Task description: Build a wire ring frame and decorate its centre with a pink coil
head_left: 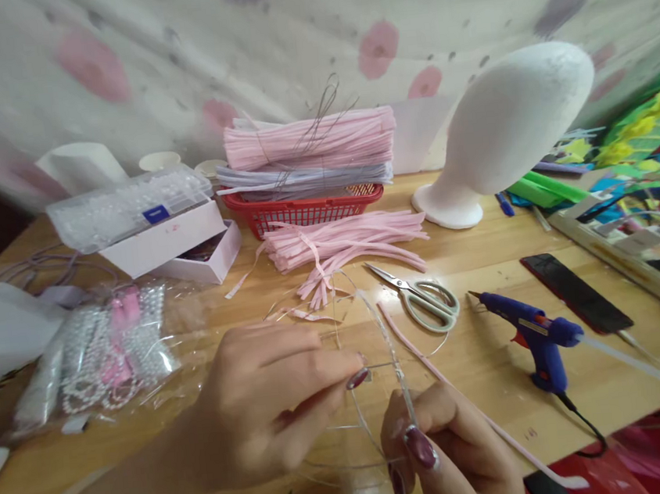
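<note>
Near the table's front edge I hold a thin wire hoop point(401, 373), one side of it covered with a clear, shiny strip. My right hand point(446, 451) pinches that covered side between thumb and fingers. My left hand point(281, 401) is closed, thumb and forefinger pressed together inside the hoop by a thin wire point(382, 365); whether they grip that wire's end is hard to make out. More fine wire loops hang below, partly behind my hands. Just beyond lie scissors point(421, 296) with pale green handles and a single pink fuzzy stem point(476, 404).
A pink stem bundle point(342, 246) lies before a red basket point(308, 210) of more stems. A white foam head point(517, 121) stands behind right. Rightward are a blue glue gun point(537, 335) and a phone point(576, 292). Bagged beads point(116, 348) and boxes point(164, 241) sit left.
</note>
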### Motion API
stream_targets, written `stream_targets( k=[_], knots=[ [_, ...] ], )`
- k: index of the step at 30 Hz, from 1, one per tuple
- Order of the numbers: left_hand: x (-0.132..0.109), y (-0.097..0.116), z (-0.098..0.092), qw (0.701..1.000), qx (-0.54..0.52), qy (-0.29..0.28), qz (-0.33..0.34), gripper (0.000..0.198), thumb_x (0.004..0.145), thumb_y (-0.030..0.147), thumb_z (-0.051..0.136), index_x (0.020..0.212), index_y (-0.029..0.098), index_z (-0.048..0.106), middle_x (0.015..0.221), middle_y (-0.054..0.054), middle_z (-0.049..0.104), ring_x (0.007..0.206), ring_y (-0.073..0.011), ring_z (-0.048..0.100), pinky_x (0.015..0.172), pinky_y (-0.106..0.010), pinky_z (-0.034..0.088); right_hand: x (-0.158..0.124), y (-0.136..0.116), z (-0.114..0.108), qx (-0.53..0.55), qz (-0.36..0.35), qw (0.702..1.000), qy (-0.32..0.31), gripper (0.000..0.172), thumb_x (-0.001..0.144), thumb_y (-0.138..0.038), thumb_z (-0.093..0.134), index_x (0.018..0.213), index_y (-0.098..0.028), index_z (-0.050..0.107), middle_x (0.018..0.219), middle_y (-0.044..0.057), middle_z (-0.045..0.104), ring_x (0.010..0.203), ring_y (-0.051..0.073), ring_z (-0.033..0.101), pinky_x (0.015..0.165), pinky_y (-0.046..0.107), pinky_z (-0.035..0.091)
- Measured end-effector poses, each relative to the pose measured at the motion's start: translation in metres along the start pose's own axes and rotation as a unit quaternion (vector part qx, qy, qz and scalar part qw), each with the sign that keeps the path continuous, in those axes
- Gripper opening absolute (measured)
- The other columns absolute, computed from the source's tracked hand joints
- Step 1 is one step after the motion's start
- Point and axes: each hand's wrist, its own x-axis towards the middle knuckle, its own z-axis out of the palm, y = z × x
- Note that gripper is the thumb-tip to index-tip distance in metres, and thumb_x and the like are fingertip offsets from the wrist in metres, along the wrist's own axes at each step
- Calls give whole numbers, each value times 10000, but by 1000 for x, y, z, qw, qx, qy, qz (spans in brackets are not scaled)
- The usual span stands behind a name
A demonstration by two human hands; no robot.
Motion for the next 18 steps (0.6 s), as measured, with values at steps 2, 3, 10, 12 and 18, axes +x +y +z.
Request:
stream_targets(
  k=[2,3,10,12,18],
  knots=[
    [1,1,-1,1000,7,-8,-2,139,960,125,556,959,177,685,628,20,640,502,-104,526,464,-250,388,1,-1,1,4,-3,1000,-3,153,994,-281,592,862,-229,650,641,6,627,580,116,552,543,218,394],
    [1,2,-1,1000,12,-9,-1,141,960,122,554,965,181,683,628,23,642,499,-105,528,463,-250,392,1,-1,2,5,-3,1000,3,154,991,-290,598,860,-230,653,636,3,621,579,116,543,542,221,382],
    [-4,8,-1,998,62,5,-10,173,1004,167,505,1030,239,660,645,54,634,492,-113,547,465,-263,421,-2,-9,11,21,37,995,91,231,939,-403,678,797,-221,659,635,-19,554,575,108,462,537,253,298],
    [-4,12,-1,995,98,8,-17,199,1017,186,479,978,254,662,645,55,636,513,-122,569,484,-281,430,-2,-8,11,22,41,995,84,232,946,-410,663,807,-224,661,623,-27,538,547,103,441,520,257,276],
    [-1,23,-1,988,146,53,-5,303,1008,169,487,777,239,670,633,58,636,507,-112,555,490,-297,405,-2,-3,11,8,46,996,81,229,955,-402,647,805,-230,636,602,-28,541,552,118,469,542,274,287]
  ],
)
